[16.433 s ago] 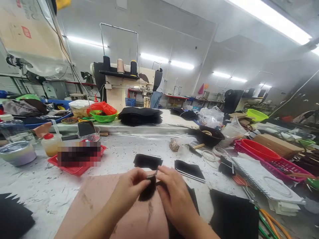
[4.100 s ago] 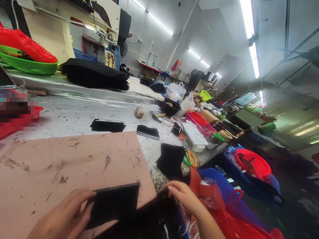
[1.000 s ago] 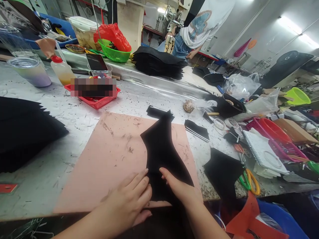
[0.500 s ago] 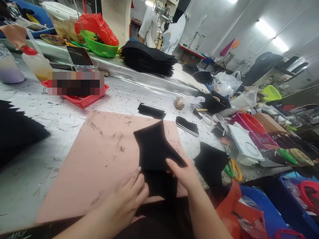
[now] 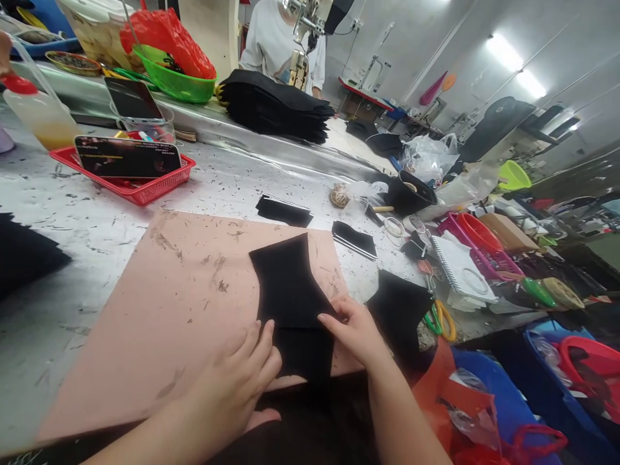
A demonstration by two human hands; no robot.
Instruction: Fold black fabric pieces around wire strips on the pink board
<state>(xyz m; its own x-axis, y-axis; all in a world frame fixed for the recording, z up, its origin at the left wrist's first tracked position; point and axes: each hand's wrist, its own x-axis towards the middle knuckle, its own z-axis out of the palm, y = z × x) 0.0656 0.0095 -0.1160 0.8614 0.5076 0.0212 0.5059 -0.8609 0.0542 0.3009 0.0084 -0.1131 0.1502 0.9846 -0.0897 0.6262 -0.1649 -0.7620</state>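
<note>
A cut piece of black fabric (image 5: 287,284) lies on a pink sheet (image 5: 194,278), its straight lower edge over a second black piece (image 5: 306,354). My left hand (image 5: 242,371) rests at the lower left of the fabric, fingertips flat at its edge and the thumb held apart. At the right side, my right hand (image 5: 356,329) is closed on the upper piece's corner, thumb on top; its fingers partly cover that corner. To the right of this hand lies a pile of similar black pieces (image 5: 400,307).
Two small stacks of black strips, a left stack (image 5: 283,210) and a right stack (image 5: 354,239), lie beyond the sheet. A red basket (image 5: 145,190) holds a phone (image 5: 128,157). Scissors (image 5: 443,320) lie right, beside a notebook (image 5: 460,271). A person (image 5: 271,42) is behind a sewing machine (image 5: 299,68).
The view has shifted, so the scene sits further left. My right hand's fingers have come up over the fabric's right corner, which stuck out past the thumb before. My left hand stays at the edge.
</note>
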